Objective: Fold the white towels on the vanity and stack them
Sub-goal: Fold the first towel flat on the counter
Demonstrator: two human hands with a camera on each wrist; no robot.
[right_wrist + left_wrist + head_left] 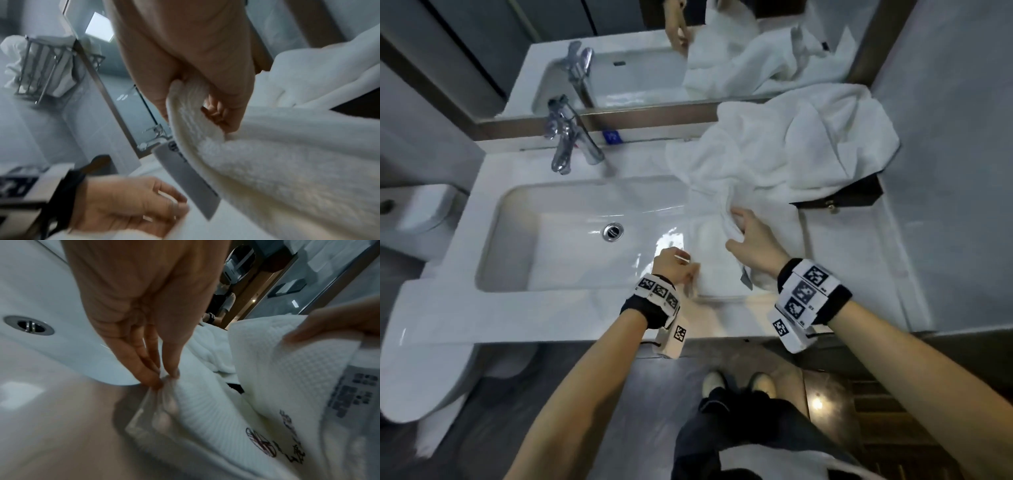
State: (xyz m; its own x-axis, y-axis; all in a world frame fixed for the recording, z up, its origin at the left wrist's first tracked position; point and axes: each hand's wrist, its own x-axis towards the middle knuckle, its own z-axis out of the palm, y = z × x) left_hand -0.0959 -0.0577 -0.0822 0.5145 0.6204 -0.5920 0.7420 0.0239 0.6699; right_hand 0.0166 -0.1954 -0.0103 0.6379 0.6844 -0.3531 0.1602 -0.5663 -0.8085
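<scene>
A white waffle-weave towel with a grey label lies at the vanity's front edge, right of the basin. My left hand pinches its near-left corner, seen close in the left wrist view where the towel shows a red printed mark. My right hand grips a raised fold of the same towel; in the right wrist view the fingers curl round the thick edge of the towel. A crumpled pile of white towels lies at the back right against the mirror.
The sink basin with its drain lies to the left, and the chrome faucet stands behind it. A dark box sits half under the towel pile. A toilet stands left of the vanity.
</scene>
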